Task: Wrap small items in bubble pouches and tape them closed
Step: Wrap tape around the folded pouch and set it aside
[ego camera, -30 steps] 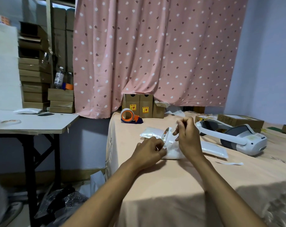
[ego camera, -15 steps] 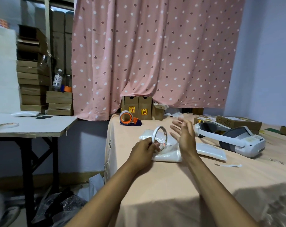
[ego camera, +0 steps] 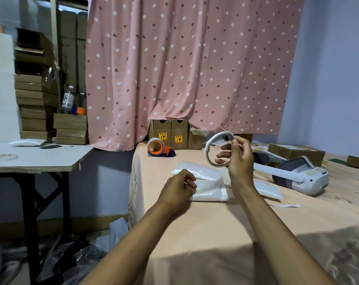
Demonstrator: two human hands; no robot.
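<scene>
My right hand (ego camera: 237,161) holds a thin white tape roll (ego camera: 210,145) lifted above the table, fingers pinching its rim. My left hand (ego camera: 179,187) rests closed on a white bubble pouch (ego camera: 210,190) lying on the peach tablecloth, pressing its left edge down. A second pouch (ego camera: 201,172) lies partly under and behind the first. Another white pouch (ego camera: 268,189) lies to the right, beyond my right wrist.
An orange tape dispenser (ego camera: 159,148) and small cardboard boxes (ego camera: 170,134) stand at the table's back. A white headset (ego camera: 293,173) and flat boxes (ego camera: 295,151) lie at right. A strip of backing paper (ego camera: 285,205) lies near it. A side table (ego camera: 35,159) stands left.
The tape roll passed from my left hand to my right hand, which raised it up and to the right. My left hand dropped onto the pouch.
</scene>
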